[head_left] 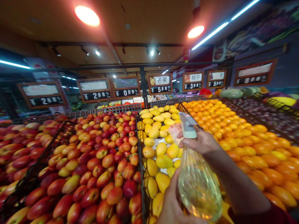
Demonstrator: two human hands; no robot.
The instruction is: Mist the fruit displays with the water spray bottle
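A clear plastic spray bottle (198, 183) with a pale grey trigger head is held over a fruit display. My right hand (198, 141) is wrapped round the bottle's neck just under the trigger head. My left hand (174, 205) cups the bottle's lower body from below and the left. The bottle holds clear liquid. It hangs above a bin of yellow mangoes (158, 146). The nozzle points up and to the left, toward the mangoes.
Red-yellow mangoes (98, 168) fill the left bins, split by black wire dividers (139, 161). Oranges (252, 146) cover the right side, with dark fruit (268, 116) beyond. Price boards (160, 84) hang along the back rail under ceiling lamps.
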